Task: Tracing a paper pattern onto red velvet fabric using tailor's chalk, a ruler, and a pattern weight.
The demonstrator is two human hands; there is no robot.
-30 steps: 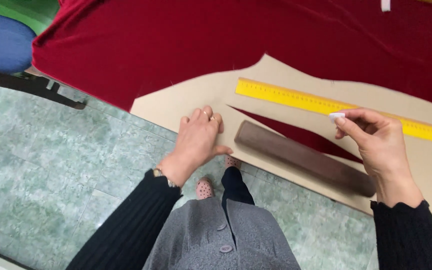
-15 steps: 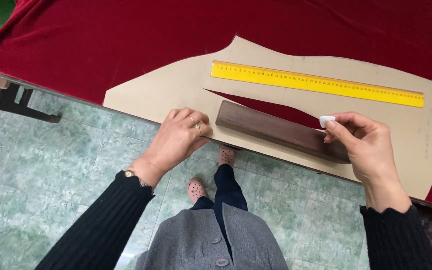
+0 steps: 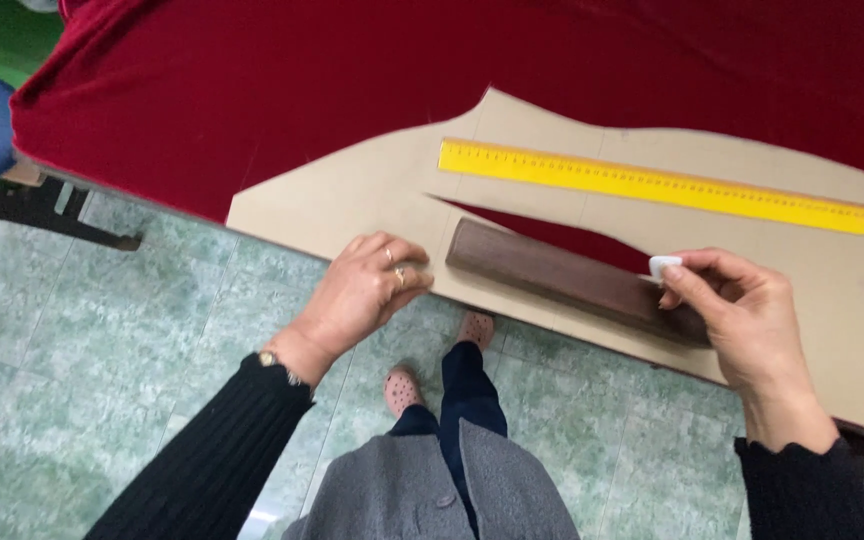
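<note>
Two fingers of your right hand [image 3: 752, 320] are pinching white chalk [image 3: 663, 266] over the brown block [image 3: 572, 280]; left hand [image 3: 367, 290] is pressing the pattern [image 3: 352, 190], grasping nothing

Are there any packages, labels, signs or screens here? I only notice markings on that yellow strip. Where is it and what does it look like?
No packages, signs or screens in view.
Yellow ruler: long flat strip with dark graduation marks along its upper edge, lying on the tan paper pattern over the red velvet cloth, beyond the dark wooden bar.
Wristwatch: small, on the left wrist; its face is too small to make out.
</note>
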